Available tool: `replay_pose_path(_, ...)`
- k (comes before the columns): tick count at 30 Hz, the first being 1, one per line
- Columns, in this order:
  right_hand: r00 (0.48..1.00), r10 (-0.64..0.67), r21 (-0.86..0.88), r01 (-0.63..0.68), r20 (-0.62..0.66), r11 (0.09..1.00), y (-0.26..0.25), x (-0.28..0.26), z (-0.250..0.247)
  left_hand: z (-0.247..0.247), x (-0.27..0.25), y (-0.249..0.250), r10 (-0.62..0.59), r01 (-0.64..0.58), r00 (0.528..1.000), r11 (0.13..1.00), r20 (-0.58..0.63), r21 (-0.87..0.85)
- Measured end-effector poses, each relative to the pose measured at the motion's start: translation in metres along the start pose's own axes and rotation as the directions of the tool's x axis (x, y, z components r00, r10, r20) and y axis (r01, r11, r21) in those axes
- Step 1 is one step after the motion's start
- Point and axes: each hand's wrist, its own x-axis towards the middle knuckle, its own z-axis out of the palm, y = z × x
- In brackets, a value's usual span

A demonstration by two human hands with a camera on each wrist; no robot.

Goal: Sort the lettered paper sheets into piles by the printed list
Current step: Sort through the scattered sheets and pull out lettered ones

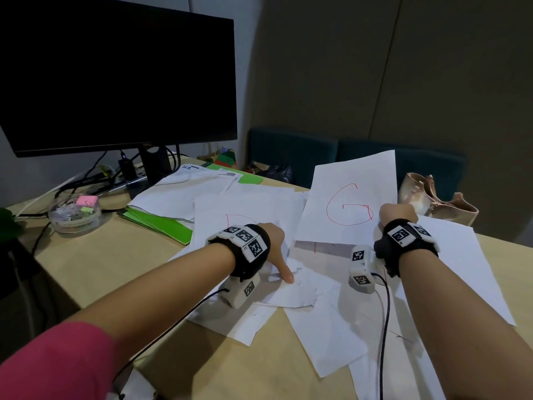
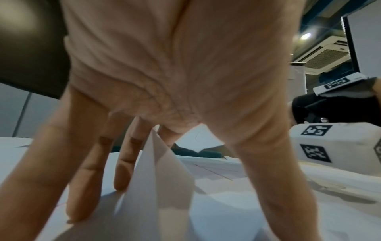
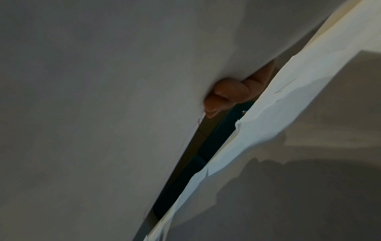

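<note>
White sheets lie scattered and overlapping on the wooden desk (image 1: 95, 264). My right hand (image 1: 396, 215) pinches the right edge of a sheet marked with a red G (image 1: 349, 203) and holds it tilted up off the pile; the right wrist view shows a curled finger (image 3: 226, 93) on that sheet's underside. My left hand (image 1: 275, 249) presses flat on the papers, partly covering a sheet with a red D (image 1: 239, 219). Its fingers (image 2: 86, 171) are spread straight, and a paper fold (image 2: 156, 179) rises between them. A red mark (image 1: 315, 247) shows on the sheet below the lifted one.
A dark monitor (image 1: 115, 76) stands at the back left with cables behind it. Printed pages (image 1: 202, 176) and green folders (image 1: 161, 223) lie beside it. A clear dish of sticky notes (image 1: 76, 215) sits at the left, a beige bag (image 1: 432, 197) at the right.
</note>
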Motion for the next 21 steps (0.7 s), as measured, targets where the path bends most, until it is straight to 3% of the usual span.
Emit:
replay_pose_path(10, 0.996, 0.055, 0.079, -0.060, 0.064, 0.995, -0.005, 0.000, 0.004, -0.010, -0.003, -0.013, -0.025, 0.020, 0.999, 0.992, -0.040, -0.126)
replay_pose_path(14, 0.989, 0.043, 0.131, -0.062, 0.142, 0.989, -0.001, 0.000, 0.004, -0.022, -0.009, -0.031, -0.080, 0.050, 0.983, 0.983, -0.166, -0.176)
replay_pose_path(17, 0.989, -0.034, 0.234, 0.000, 0.143, 0.972, -0.002, -0.004, 0.011, -0.046, -0.018, -0.055, -0.189, 0.132, 0.928, 0.973, -0.322, -0.191)
replay_pose_path(18, 0.984, -0.071, 0.218, 0.035, 0.163, 0.975, -0.003, -0.004, 0.015, -0.056, -0.021, -0.065, -0.229, 0.163, 0.897, 0.966, -0.378, -0.200)
replay_pose_path(20, 0.957, -0.018, 0.194, -0.041, 0.291, 0.980, -0.006, -0.008, 0.019, -0.075, -0.031, -0.082, -0.293, 0.210, 0.818, 0.953, -0.494, -0.219)
replay_pose_path(21, 0.952, -0.036, 0.117, 0.001, 0.304, 0.993, -0.007, -0.007, 0.025, -0.084, -0.036, -0.090, -0.317, 0.230, 0.775, 0.947, -0.546, -0.224)
